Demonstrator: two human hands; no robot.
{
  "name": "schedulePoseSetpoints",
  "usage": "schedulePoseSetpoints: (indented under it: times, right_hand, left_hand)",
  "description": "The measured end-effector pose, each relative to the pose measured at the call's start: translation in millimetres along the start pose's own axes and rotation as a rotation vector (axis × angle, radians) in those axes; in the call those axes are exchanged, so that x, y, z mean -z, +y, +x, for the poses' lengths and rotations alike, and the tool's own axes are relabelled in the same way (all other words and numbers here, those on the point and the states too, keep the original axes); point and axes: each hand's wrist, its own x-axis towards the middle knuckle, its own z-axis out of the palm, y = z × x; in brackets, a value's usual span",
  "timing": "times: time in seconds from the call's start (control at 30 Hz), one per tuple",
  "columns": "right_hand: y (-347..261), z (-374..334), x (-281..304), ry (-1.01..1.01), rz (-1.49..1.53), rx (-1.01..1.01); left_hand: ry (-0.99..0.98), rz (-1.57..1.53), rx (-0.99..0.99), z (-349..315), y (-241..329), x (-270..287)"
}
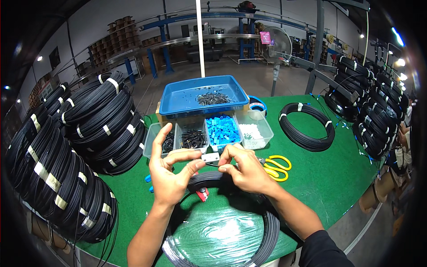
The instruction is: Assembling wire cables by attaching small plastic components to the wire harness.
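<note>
Where the right grip (243,167) pinches, cable (213,165) protrudes leftward.

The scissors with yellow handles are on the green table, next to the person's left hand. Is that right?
Not quite. In the head view, the scissors are next to the person's right hand, not the left hand. They do have yellow handles and lie on the green table.

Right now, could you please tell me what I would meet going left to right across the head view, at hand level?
Black coils, left hand, white block, right hand, yellow scissors, more coils.
</note>
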Motion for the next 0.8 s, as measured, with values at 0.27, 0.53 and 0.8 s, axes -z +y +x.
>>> schedulePoseSetpoints:
  times: [0.27, 0.53, 0.8]
  right_hand:
    - [-1.6, -1.6, -6.4, 0.123, -0.179, 0.113]
    - [-0.6, -0.8, -11.0, 0.094, -0.066, 0.086]
    - [-0.1, -1.1, -6.1, 0.063, -0.103, 0.077]
  left_hand:
    - [0.169, -0.042, -0.134, 5.3, 11.0, 13.1]
    - [-0.052, 0.128, -0.113, 2.1, 7.4, 7.0]
    - [0.204, -0.039, -0.164, 6.4, 21.7, 17.3]
